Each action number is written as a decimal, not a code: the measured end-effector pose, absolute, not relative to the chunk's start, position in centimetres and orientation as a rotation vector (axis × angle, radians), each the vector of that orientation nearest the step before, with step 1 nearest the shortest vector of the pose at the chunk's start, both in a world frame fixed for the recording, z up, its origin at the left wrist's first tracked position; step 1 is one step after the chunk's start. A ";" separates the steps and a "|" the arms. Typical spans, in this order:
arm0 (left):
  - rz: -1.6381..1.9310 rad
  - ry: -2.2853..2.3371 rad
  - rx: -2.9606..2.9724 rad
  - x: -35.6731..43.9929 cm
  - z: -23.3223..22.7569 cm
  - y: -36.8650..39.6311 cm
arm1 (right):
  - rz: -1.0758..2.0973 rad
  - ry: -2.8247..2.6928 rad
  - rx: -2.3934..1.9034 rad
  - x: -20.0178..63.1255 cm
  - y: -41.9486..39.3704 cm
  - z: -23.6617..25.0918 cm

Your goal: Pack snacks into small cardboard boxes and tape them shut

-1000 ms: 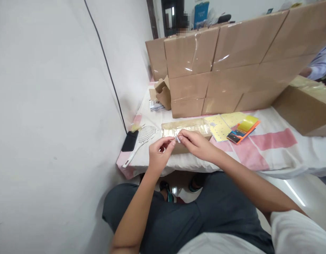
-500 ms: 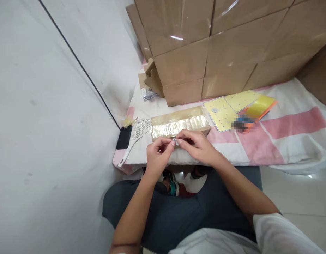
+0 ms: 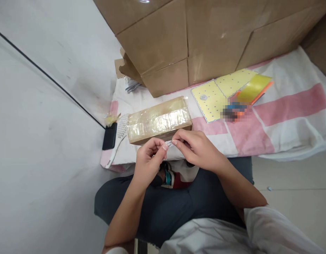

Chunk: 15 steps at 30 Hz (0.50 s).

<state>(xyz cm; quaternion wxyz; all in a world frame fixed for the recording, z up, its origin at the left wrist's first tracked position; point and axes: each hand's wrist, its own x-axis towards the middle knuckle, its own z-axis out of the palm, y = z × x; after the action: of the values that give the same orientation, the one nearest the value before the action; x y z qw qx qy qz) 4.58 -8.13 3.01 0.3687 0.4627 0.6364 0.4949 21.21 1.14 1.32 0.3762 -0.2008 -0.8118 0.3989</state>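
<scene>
Small white strip (image 3: 169,143) pinched at both ends, long axis running left to right, held in the air just off the near edge of the tabletop (image 3: 284,123) and above the lap. Left hand (image 3: 148,160) closed on the left end with thumb and forefinger; right hand (image 3: 197,148) closed on the right end the same way, remaining fingers curled. Both equally near, fingertips almost meeting across the strip. Just beyond the strip, on the tabletop: a long box wrapped in shiny film (image 3: 159,120), lying roughly parallel to the strip. Left of that box, a white slotted scoop (image 3: 118,135) and a black phone (image 3: 109,136) at the corner by the wall. Right of the box, yellow dotted sheets (image 3: 218,95). Behind the box, stacked cardboard cartons (image 3: 205,38) blocking the far side. Open room only toward the lap and on the pink-striped cloth to the right.
</scene>
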 end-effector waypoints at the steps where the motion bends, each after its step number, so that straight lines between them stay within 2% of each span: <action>1: 1.245 1.660 1.215 4.9 3.2 -8.2 | 1.014 -2.076 -0.515 21.7 1.1 1.3; 6: 1.185 1.896 1.443 5.4 3.8 -8.5 | 0.893 -1.903 -0.700 24.2 2.3 0.1; 11: 1.541 2.341 1.637 2.4 3.6 -7.5 | 0.595 -1.665 -1.099 24.0 5.5 -3.1; 15: 1.628 2.508 1.589 -1.8 1.9 -5.9 | 0.612 -1.808 -1.299 22.2 6.5 -5.2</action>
<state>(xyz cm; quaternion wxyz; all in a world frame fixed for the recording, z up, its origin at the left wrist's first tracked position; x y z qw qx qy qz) -1.84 -5.86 1.90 -0.1217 0.4657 0.7352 0.4773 22.18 6.52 -5.16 0.4042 -0.5147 -0.7162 0.2425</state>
